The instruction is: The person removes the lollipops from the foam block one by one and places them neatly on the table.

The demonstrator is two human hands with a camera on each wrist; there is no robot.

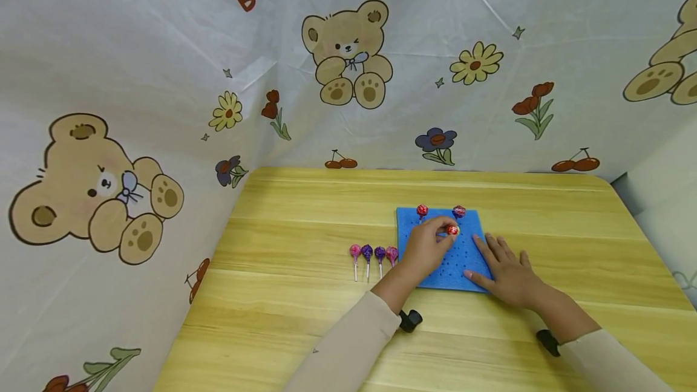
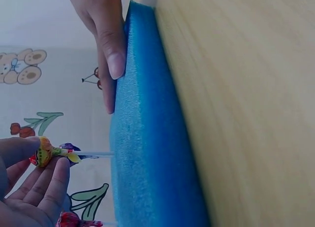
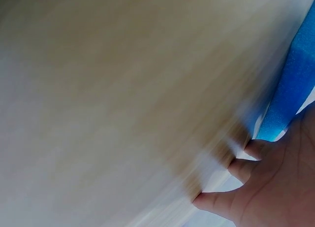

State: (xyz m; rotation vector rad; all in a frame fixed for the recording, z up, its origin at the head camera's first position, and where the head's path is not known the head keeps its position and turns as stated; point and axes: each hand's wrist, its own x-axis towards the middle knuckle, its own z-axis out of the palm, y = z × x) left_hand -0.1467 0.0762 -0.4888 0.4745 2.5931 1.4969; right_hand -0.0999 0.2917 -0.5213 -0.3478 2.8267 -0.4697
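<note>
Pinching between fingers and thumb of the left hand a red-and-yellow lollipop by its wrapped head, with stick toward the blue foam board. Touching that board's right side with the right hand, fingers spread.

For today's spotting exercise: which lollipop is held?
The red-and-yellow lollipop, pinched by the left hand; two others stand in the foam, four lie beside it.

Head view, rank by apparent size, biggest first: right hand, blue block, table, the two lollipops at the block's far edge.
1. Table
2. Blue block
3. Right hand
4. Red lollipop, purple lollipop: heads look alike, not ranked.
</note>
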